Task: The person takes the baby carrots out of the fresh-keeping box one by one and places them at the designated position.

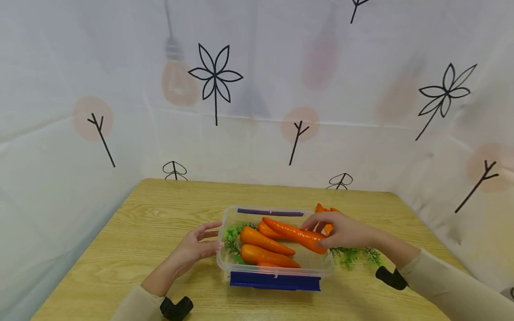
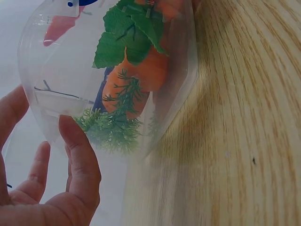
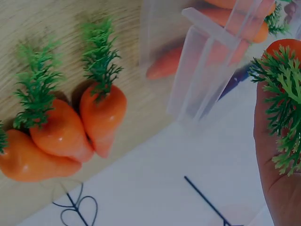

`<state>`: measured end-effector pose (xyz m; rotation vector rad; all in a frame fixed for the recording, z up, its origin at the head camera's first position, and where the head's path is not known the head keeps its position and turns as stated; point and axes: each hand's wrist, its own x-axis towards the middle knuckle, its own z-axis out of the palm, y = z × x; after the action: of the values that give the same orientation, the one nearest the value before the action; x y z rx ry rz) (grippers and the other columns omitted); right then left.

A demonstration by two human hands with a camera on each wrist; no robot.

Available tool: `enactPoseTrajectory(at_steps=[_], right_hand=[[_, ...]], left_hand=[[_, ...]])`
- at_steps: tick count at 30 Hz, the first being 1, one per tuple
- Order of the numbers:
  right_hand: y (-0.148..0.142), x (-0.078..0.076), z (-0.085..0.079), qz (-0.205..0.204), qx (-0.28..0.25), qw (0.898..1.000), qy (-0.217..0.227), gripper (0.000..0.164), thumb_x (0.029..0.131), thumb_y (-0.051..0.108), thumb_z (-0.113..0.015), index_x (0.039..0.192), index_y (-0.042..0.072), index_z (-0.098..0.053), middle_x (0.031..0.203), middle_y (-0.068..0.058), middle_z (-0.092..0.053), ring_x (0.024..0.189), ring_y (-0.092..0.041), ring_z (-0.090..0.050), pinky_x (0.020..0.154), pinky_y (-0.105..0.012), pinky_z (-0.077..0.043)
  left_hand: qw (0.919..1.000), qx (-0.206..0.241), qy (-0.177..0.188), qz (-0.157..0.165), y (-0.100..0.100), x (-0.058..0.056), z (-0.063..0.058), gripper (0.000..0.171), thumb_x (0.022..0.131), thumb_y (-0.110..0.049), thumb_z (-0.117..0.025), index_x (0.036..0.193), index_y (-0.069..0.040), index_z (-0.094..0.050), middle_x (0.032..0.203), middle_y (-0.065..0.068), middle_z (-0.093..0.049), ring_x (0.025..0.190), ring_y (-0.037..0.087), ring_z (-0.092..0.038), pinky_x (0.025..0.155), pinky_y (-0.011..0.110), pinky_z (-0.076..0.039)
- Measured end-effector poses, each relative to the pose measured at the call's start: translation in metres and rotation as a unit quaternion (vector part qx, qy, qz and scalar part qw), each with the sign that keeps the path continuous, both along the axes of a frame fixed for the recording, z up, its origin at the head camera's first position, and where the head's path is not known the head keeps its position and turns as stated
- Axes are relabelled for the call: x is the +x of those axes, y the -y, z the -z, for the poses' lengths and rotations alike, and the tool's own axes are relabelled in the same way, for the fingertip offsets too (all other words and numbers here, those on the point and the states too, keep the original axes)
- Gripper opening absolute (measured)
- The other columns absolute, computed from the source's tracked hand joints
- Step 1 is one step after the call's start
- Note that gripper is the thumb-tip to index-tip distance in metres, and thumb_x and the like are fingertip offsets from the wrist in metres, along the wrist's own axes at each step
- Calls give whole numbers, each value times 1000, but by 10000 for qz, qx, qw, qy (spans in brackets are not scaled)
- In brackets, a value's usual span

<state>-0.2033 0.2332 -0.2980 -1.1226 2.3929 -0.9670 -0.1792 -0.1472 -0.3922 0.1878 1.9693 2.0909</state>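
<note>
A clear plastic container [image 1: 281,270] with dark blue latches sits on the table. Several orange toy carrots [image 1: 267,257] with green tops lie inside, their thick ends toward the left. My right hand [image 1: 347,229] holds another carrot [image 1: 295,235] by its thick end over the container's right side, its tip pointing left. In the right wrist view, this carrot's leafy green top [image 3: 284,101] hangs against the palm. My left hand [image 1: 192,249] touches the container's left side, thumb and fingertips right at the rim, fingers loosely extended.
Right of the container, several more carrots [image 3: 61,136] lie side by side on the wooden table [image 1: 160,214], partly hidden by my right arm in the head view. A pale cloth [image 1: 253,147] with printed flowers and bulbs hangs around the table.
</note>
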Motion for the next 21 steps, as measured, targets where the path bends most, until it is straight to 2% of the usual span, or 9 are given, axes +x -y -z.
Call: enactPoseTrajectory(at_steps=[7, 14, 21], right_hand=[[-21, 3, -2, 261, -161, 9993, -210, 35, 87, 8, -64, 121, 7, -58, 105, -8, -57, 90, -19, -57, 69, -32, -53], [-43, 3, 0, 826, -184, 9960, -278, 34, 87, 11, -65, 121, 10, -59, 106, -9, -56, 89, -17, -54, 66, -31, -52], [-63, 5, 5, 1109, -478, 9922, -306, 35, 87, 9, -65, 121, 6, -57, 107, -15, -55, 88, -13, -55, 60, -36, -55]], left_hand=[[10000, -35, 26, 3, 0, -1, 0, 67, 82, -12, -73, 139, -3, -39, 136, 28, -36, 105, 28, -57, 85, 40, -50], [10000, -4, -22, 46, 1, 0, 0, 67, 83, -11, -72, 140, -3, -38, 136, 28, -36, 105, 27, -56, 85, 39, -50], [10000, -11, -44, 58, 2, 0, 0, 67, 83, -12, -71, 140, -3, -38, 137, 28, -35, 106, 27, -56, 85, 39, -50]])
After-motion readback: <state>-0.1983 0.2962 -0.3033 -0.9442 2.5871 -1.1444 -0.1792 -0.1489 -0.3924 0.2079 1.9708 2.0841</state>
